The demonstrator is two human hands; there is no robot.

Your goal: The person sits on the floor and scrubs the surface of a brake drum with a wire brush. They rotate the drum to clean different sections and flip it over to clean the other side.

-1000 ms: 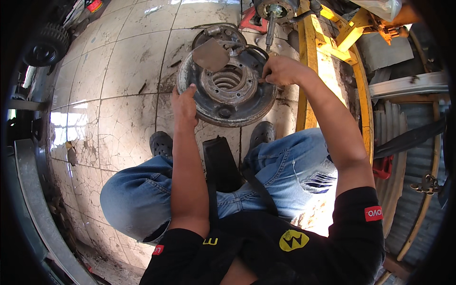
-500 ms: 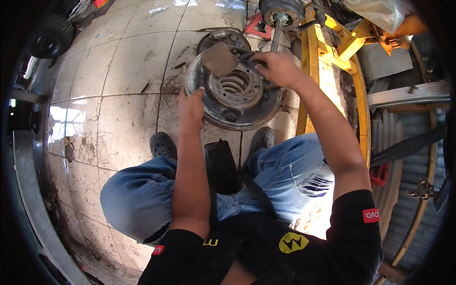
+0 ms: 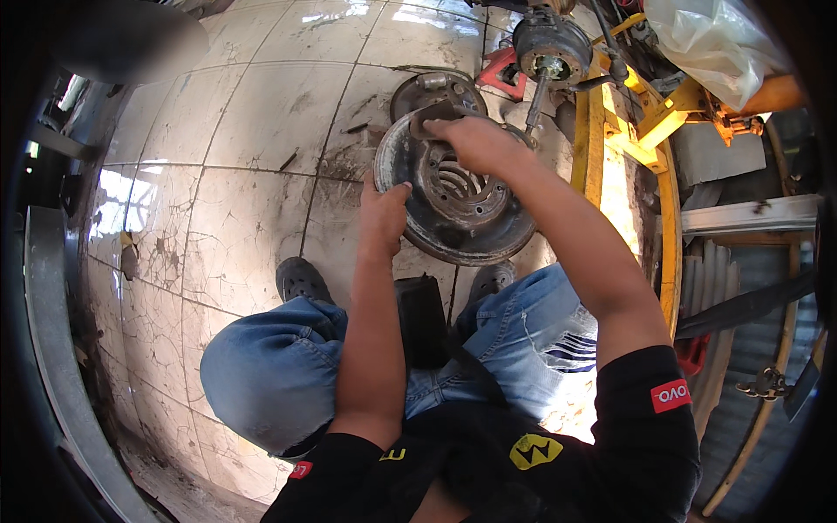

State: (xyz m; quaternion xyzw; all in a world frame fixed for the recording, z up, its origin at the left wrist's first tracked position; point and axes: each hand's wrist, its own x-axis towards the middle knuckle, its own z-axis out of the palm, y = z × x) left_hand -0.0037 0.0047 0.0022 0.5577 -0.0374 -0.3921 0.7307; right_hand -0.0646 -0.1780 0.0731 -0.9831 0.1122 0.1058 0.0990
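Observation:
A round, dark brake backing plate (image 3: 466,242) with a worn pale rim is tilted up in front of my shoes. Closed round its left edge is my left hand (image 3: 382,216), thumb on the face. My right hand (image 3: 478,146) presses a brown piece of sandpaper (image 3: 433,115) against the upper left of the plate; its fingers are partly hidden by the hand. Through the plate's central hole shows a coil spring (image 3: 460,181). Just behind lies a second, smaller round plate (image 3: 425,87).
A brake drum on an axle (image 3: 551,54) stands at the back right, beside a red stand (image 3: 503,74). A yellow metal frame (image 3: 593,148) runs along my right. Dirty, cracked floor tiles (image 3: 248,209) spread to the left. A black pouch (image 3: 420,322) hangs between my knees.
My right hand has moved left across the plate's top, carrying the sandpaper flat onto its upper left rim. My left hand keeps its grip. The whole view has shifted slightly.

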